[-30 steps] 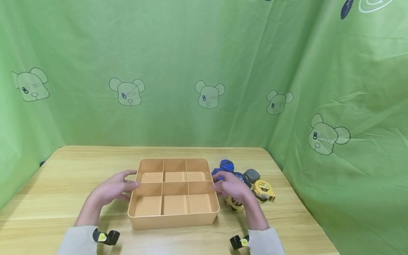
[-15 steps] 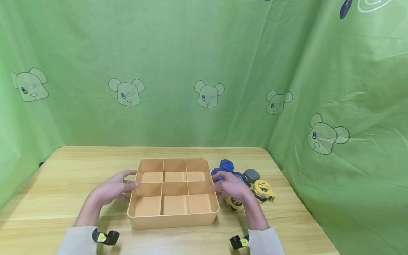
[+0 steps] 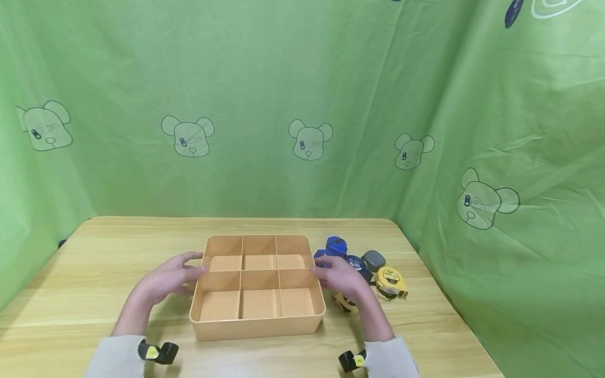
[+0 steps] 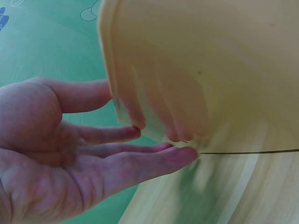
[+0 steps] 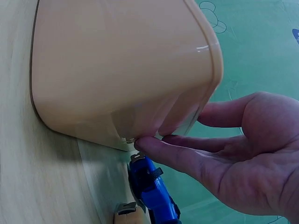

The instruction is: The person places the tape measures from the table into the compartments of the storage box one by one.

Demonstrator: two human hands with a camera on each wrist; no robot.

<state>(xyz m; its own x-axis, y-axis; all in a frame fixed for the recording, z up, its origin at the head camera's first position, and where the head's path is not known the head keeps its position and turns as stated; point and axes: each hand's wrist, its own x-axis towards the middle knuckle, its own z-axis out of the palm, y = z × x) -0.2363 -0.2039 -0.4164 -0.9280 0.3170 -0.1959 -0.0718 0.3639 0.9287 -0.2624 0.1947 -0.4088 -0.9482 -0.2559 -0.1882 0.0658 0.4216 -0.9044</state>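
A tan divided storage box with six-style compartments in two rows stands on the table, nothing inside it. My left hand holds its left wall: the thumb lies at the rim and the fingertips meet the outer side. On the right wall, my right hand does the same, thumb over the rim, fingers against the outside. Close beside the right hand lie tape measures: blue ones, a dark blue one and a yellow one partly hidden by the hand.
Farther right lie a grey rounded case and another yellow tape measure. The wooden table extends left of the box. A green curtain with bear drawings hangs behind and on both sides.
My right hand has shifted slightly to the left, its thumb a little farther over the rim, showing more of the dark blue tape measure. The box and left hand stay nearly still.
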